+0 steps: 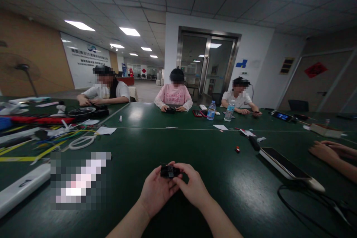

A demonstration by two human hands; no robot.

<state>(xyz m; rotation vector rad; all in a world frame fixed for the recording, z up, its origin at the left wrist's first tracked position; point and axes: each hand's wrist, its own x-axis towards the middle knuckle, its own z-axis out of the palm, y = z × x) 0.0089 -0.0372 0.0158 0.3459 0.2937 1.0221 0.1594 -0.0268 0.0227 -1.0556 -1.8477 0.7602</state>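
Above the dark green table (125, 193), a small black device (169, 171) with a shiny grey patch on top is in my hands; its exact kind is too small and dark to make out. Palm turned up, my left hand (157, 189) cradles it with fingers curled beneath. My right hand (192, 183) grips its right end between thumb and fingers. The fingertips of the two hands meet under the device, and part of its underside is hidden.
Left lie a white power bank-like bar (25, 189), a blurred-out patch and tangled cables (82, 142). Right are a white-framed device (290, 165), a black cable (295, 208), a small red item (237, 149) and another person's hands (326, 153). Two bottles (211, 111) stand near people sitting opposite.
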